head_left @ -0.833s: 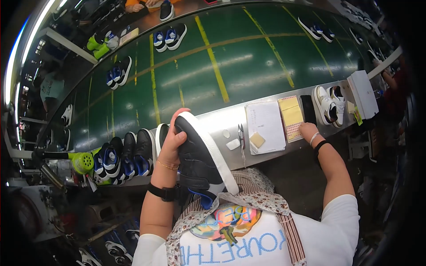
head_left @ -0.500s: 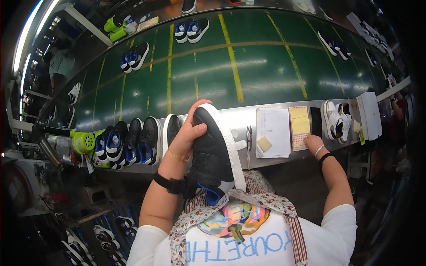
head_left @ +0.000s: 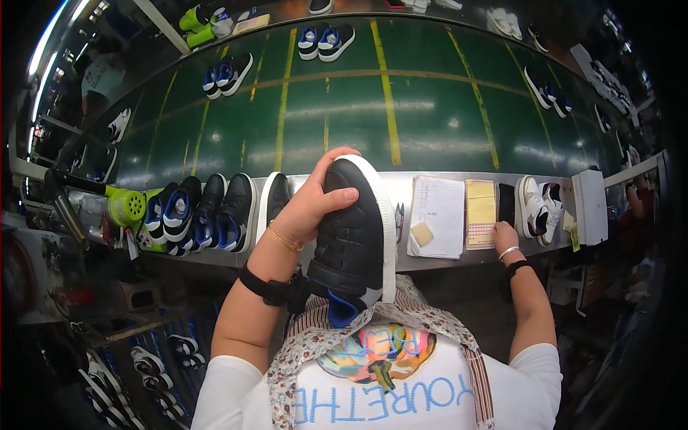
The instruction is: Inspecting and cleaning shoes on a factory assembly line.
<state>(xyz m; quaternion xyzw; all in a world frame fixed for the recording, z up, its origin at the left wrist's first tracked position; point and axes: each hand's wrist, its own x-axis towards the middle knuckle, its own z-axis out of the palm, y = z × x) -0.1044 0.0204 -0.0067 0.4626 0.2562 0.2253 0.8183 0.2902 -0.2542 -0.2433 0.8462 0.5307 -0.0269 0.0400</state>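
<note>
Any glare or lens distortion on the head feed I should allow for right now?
Head view: pale glare streaks cross the green work surface; its far edge bows with the fisheye, and the corners fall to black. Also head view: the black shoe in the left hand looks reasonably sharp.

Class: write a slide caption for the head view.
Left hand holding a black, white-soled shoe; right hand at the edge of a yellow sheet on a metal bench.

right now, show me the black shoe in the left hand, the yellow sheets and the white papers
Black shoe point(head_left: 351, 240), head view, middle of its upper
Yellow sheets point(head_left: 481, 205), head view, their yellow upper part
White papers point(head_left: 443, 210), head view, bare middle of the top sheet
</note>
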